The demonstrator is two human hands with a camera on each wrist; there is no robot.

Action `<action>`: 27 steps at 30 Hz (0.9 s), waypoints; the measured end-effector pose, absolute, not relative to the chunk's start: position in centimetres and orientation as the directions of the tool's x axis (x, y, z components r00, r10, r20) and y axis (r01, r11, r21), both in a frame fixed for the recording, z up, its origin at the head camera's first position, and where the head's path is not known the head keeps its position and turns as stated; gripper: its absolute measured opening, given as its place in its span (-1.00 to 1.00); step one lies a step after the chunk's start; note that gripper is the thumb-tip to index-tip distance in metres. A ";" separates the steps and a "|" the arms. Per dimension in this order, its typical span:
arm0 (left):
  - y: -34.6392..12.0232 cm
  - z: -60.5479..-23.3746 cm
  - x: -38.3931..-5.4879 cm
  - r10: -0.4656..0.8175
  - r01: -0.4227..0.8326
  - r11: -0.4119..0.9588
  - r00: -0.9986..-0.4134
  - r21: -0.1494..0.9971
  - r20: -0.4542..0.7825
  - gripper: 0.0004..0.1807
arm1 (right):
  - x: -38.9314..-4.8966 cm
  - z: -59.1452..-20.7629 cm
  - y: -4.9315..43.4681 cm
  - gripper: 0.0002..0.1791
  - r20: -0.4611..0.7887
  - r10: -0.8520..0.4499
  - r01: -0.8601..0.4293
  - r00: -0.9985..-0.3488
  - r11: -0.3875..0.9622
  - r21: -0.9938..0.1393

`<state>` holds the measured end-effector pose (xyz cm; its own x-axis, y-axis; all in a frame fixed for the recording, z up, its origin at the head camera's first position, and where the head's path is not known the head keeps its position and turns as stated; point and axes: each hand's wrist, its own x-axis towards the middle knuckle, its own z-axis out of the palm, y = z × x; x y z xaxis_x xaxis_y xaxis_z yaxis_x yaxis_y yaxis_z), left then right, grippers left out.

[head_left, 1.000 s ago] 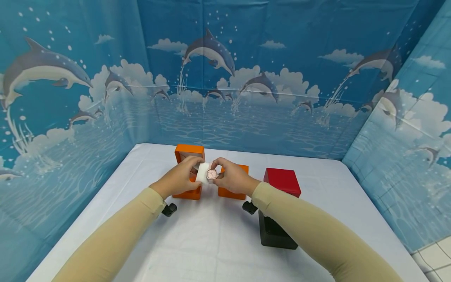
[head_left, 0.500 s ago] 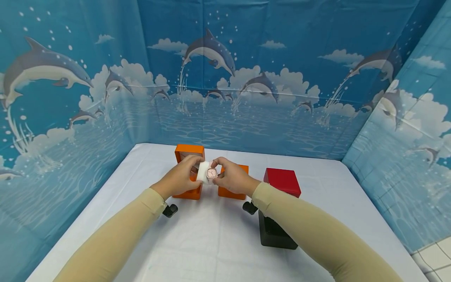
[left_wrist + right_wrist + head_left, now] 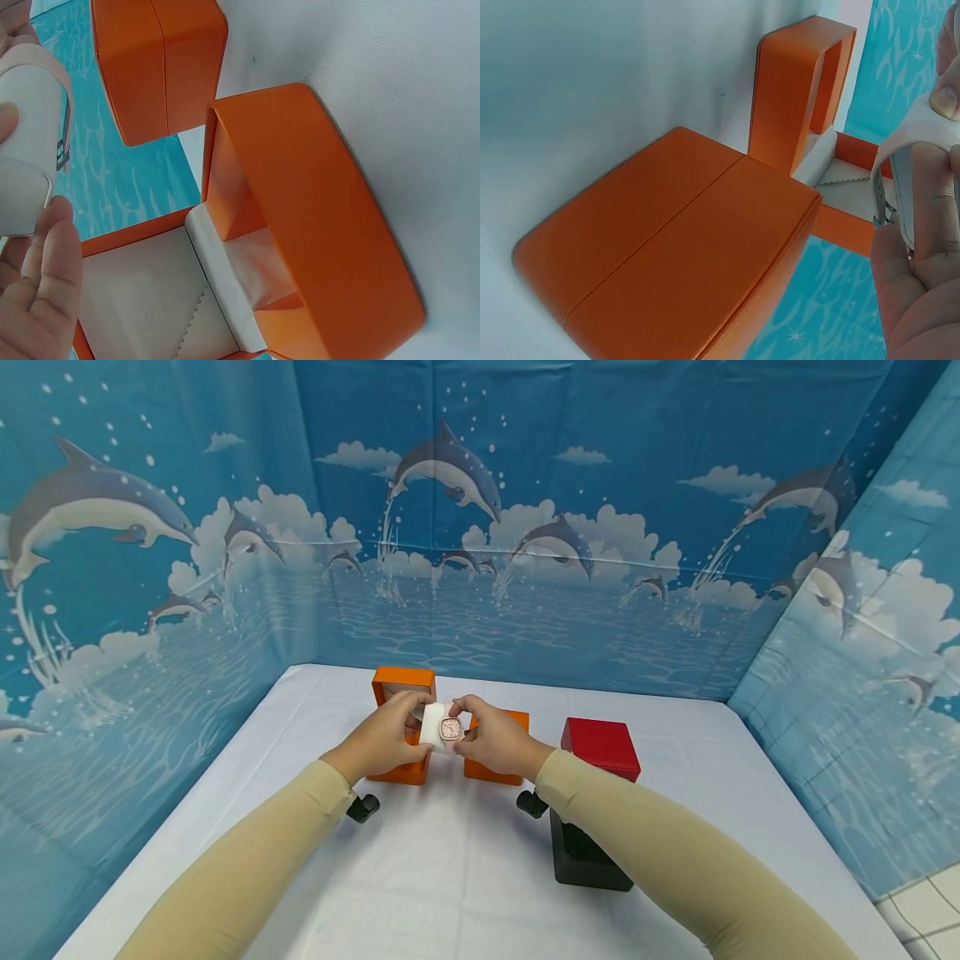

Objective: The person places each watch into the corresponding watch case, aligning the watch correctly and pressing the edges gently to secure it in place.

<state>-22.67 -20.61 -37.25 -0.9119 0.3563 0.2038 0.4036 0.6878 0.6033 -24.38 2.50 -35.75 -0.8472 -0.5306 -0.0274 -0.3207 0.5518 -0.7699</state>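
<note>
My left hand (image 3: 378, 739) grips a white watch cushion (image 3: 430, 727) by its left end, thumb at the near side and fingers at the far side. Around the cushion's right end runs the pale pink strap of a wristwatch (image 3: 451, 729), its rose-rimmed square dial facing up. My right hand (image 3: 495, 737) pinches the watch from the right. The right wrist view shows its fingers (image 3: 934, 202) under the strap (image 3: 915, 136), and the buckle hangs at the strap's far side. Below and behind the left hand stands an open orange watch box (image 3: 322, 217), pale inside.
A closed orange box (image 3: 667, 240) stands under the right hand. Farther right is a red box part (image 3: 600, 743), with a black box (image 3: 592, 867) nearer, both partly behind the right sleeve. A white cloth (image 3: 390, 893) covers the table; a dolphin-print curtain (image 3: 480, 627) hangs around it.
The cushion and watch have turned slightly in the hands and shifted a little to the right. Both arms and all boxes stay nearly where they were.
</note>
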 end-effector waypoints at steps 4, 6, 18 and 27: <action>-20.6 -37.3 -22.7 0.355 0.401 0.684 -0.913 0.609 0.202 -0.18 | -24.3 -35.8 2.5 -0.48 -0.022 -0.532 -0.325 -0.846 0.550 -0.769; -20.5 -37.3 -22.7 0.352 0.398 0.684 -0.914 0.612 0.201 -0.18 | -24.3 -35.8 2.5 -0.47 -0.022 -0.536 -0.327 -0.844 0.546 -0.771; -20.6 -37.1 -22.5 0.347 0.395 0.679 -0.915 0.619 0.204 -0.18 | -24.4 -35.7 2.4 -0.37 -0.014 -0.546 -0.329 -0.838 0.525 -0.785; -20.7 -36.8 -22.5 0.355 0.396 0.661 -0.913 0.637 0.200 -0.18 | -25.0 -35.7 2.7 -0.06 -0.012 -0.566 -0.360 -0.824 0.540 -0.761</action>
